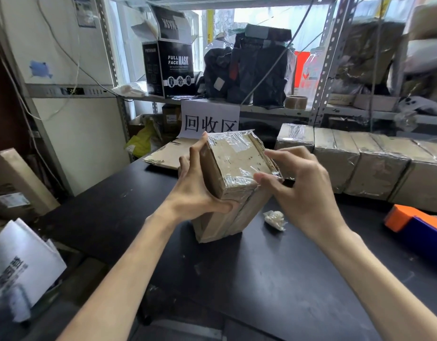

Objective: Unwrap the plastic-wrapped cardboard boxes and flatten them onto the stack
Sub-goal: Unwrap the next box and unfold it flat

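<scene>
Two hands (200,193) (304,190), five wrapped boxes (237,163)

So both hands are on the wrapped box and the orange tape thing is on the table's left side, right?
No, the orange tape dispenser sits at the right of the table, as the head view shows. The left hand and right hand are on the wrapped box.

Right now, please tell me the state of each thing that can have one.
wrapped box, stands tilted on the table, still wrapped.
left hand, holds the box's left side.
right hand, fingers curled at its right edge.
row of boxes, all still wrapped.
cardboard stack, flattened.
mask box, top flaps open.
film ball, crumpled.
</scene>
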`<action>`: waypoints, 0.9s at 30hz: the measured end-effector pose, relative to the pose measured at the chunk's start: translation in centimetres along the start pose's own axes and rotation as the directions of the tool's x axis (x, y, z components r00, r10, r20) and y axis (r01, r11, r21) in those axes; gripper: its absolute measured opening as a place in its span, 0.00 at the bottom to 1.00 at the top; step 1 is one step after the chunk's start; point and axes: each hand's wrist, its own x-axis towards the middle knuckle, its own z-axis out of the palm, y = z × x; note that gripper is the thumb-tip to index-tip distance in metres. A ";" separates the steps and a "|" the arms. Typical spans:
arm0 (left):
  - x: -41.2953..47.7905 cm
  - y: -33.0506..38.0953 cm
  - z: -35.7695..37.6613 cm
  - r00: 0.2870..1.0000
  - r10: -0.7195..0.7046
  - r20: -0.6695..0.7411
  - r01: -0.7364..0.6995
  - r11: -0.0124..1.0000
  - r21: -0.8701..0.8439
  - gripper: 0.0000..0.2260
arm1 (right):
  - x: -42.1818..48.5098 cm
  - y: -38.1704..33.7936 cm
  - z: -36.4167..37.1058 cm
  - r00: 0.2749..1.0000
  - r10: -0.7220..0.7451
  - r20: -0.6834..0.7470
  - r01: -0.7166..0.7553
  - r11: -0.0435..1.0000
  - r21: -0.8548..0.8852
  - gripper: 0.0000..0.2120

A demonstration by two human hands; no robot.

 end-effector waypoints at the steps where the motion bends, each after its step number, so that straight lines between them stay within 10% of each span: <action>1: -0.1 0.1 0.0 1.000 0.000 -0.001 0.000 1.000 0.007 0.62 | 0.0 -0.1 0.3 0.999 -0.043 0.029 0.044 0.998 -0.035 0.19; 4: -0.5 0.7 0.1 1.000 -0.015 0.001 0.015 1.000 0.024 0.62 | -0.4 -0.4 0.9 0.997 -0.079 0.014 0.078 0.996 0.041 0.07; 9: -0.7 0.8 0.1 1.000 -0.005 0.009 0.004 0.997 0.073 0.63 | -0.1 -0.1 0.6 0.991 -0.080 0.105 0.073 0.995 0.070 0.17; 15: 0.0 1.2 -0.1 0.997 -0.052 -0.053 0.054 0.998 0.033 0.61 | -0.8 0.2 0.6 0.991 0.128 0.027 -0.123 0.845 0.521 0.12; 21: 0.9 2.7 -0.9 0.998 0.013 -0.062 0.000 0.979 0.204 0.62 | 0.0 -0.2 0.8 0.990 -0.065 -0.128 0.101 0.948 0.301 0.54; 27: 0.4 2.3 -0.5 0.995 -0.042 -0.090 0.060 0.975 0.213 0.63 | 0.5 -0.2 2.1 0.990 -0.117 0.078 0.106 0.986 0.131 0.15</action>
